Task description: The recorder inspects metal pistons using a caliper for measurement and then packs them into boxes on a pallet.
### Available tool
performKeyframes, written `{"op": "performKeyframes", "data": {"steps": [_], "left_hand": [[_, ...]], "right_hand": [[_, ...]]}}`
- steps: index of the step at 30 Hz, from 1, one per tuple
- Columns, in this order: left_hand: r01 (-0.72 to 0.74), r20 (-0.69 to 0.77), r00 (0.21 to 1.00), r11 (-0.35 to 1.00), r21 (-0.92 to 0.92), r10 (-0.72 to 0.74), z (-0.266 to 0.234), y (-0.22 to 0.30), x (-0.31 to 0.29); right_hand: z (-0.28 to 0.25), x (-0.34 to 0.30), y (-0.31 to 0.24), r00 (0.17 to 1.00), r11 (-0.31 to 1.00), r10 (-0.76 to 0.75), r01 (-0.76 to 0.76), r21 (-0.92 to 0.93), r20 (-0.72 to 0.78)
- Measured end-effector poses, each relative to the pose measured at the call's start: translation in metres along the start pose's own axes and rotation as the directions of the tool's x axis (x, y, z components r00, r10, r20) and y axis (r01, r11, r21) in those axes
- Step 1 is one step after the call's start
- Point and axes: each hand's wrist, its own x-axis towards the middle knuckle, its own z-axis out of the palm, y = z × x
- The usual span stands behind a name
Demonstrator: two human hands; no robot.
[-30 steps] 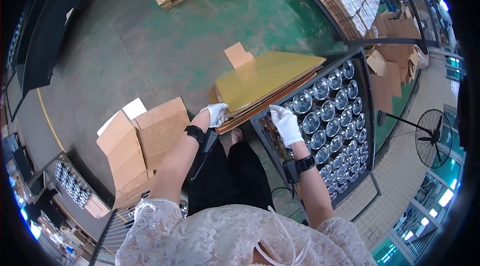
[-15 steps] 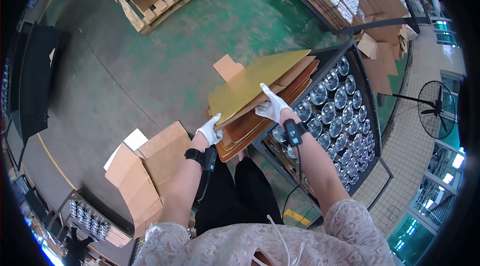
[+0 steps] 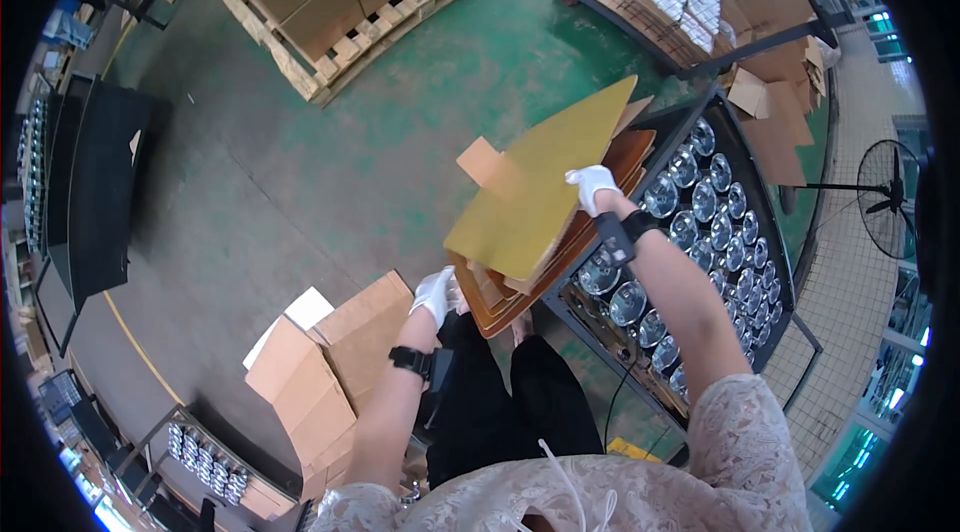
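Observation:
A yellow sheet lies slanted on top of a stack of brown boards, with tan cardboard layers between them. My right hand, in a white glove, is closed on the sheet's right edge, thumb over its top. At the left corner of the stack, my white-gloved left hand is closed against the edge of the brown boards; its fingertips are partly hidden. A small cardboard flap sticks out beyond the sheet's far left side.
A dark-framed crate of clear glass pieces stands to the right. Opened cardboard lies at lower left. Farther off are a wooden pallet with boxes, a wire cage, a black fan and a black bin.
The yellow sheet's near left corner has come away from my left hand, which has slid down to the boards' corner. My right hand has shifted along the sheet's edge. The view has turned slightly.

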Motion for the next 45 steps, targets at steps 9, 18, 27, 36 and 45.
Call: {"op": "performKeyframes", "data": {"steps": [9,18,27,36,45], "left_hand": [[-0.233,0.457,0.834,0.948,-0.215,0.308,0.069,0.092,-0.148],[-0.600,0.466,0.586,0.742,-0.299,0.662,0.318,0.028,-0.368],[-0.161,0.866,0.007,0.855,-0.493,0.501,0.370,-0.061,-0.344],[0.053,0.839,0.208,0.851,-0.523,0.503,0.436,-0.116,-0.298],[0.221,0.909,0.319,0.912,-0.346,0.268,0.432,-0.134,-0.229]], "right_hand": [[-0.280,-0.131,-0.207,0.981,0.826,0.183,-0.187,0.531,0.061],[-0.396,-0.426,-0.264,0.882,0.890,-0.380,0.266,-0.370,-0.279],[-0.337,-0.568,-0.247,0.899,0.556,-0.330,-0.060,-0.829,-0.287],[-0.261,-0.533,-0.120,0.919,0.369,-0.242,-0.209,-0.905,-0.311],[-0.160,-0.502,0.006,0.935,0.577,-0.090,-0.231,-0.783,-0.342]]}}
